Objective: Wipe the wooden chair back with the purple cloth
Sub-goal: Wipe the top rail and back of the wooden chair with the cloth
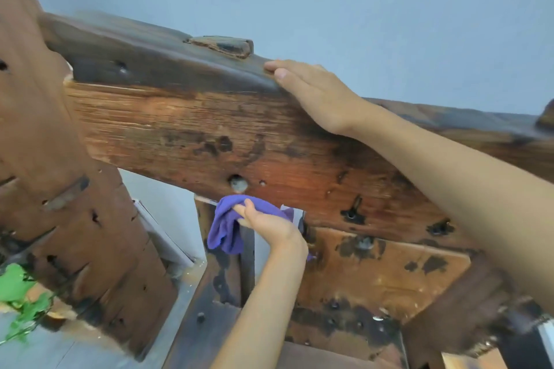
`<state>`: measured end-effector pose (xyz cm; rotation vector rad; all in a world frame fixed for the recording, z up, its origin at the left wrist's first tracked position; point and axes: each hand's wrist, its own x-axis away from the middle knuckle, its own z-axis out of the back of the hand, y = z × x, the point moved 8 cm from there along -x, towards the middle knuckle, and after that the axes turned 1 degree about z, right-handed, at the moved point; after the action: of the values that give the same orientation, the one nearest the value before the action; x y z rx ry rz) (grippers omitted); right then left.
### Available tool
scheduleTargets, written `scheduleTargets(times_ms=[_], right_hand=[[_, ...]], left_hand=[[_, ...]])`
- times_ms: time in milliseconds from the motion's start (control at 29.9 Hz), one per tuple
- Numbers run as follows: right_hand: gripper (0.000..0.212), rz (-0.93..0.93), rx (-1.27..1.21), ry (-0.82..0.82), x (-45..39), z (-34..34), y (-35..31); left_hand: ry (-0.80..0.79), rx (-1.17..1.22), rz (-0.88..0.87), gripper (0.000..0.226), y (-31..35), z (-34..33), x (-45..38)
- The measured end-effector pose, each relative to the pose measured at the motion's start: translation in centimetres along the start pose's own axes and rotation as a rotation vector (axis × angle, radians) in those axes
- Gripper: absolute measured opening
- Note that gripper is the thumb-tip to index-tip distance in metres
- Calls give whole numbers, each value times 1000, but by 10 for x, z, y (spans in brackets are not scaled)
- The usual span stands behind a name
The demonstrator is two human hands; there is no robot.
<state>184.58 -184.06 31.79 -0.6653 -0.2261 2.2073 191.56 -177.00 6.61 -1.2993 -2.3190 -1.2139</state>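
The wooden chair back's broad top rail point(186, 131) runs slanted across the view, worn, stained and pitted with holes. My left hand point(266, 227) reaches up from below and grips the bunched purple cloth point(227, 226) against the rail's lower edge, where a dark upright slat point(221, 275) meets it. Part of the cloth hangs down over the slat. My right hand point(314, 93) comes in from the right and lies flat on the top edge of the rail, fingers straight and spread over the dark upper face.
A thick wooden post point(60, 188) stands at the left, close to the rail. Lower wooden panels point(380, 272) sit beneath the rail. Green leaves point(18, 293) show at the lower left. A pale blue wall point(359, 9) lies behind.
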Motion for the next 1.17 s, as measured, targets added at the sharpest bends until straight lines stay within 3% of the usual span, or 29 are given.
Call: scheduleTargets(times_ms=[100,201,301,501,802,1170], right_hand=[[55,-21,3,-125,4,-7,5],[57,-34,-47,-126,3,-5,4],[58,-41,-72,-133,3,-5,3],[62,-44,-48,-127,0,-7,6],[60,-7,-26,-143,-2,-5,7],[55,-83,-299,-119,14,4,4]], left_hand=[[154,55,148,53,3,0,-1],[239,131,300,14,0,3,0],[259,94,437,28,-11,10,-2],[-64,158,723,40,-40,2,-35],[-401,250,685,49,-49,-25,-58],[-331,294,809,33,-52,32,28]])
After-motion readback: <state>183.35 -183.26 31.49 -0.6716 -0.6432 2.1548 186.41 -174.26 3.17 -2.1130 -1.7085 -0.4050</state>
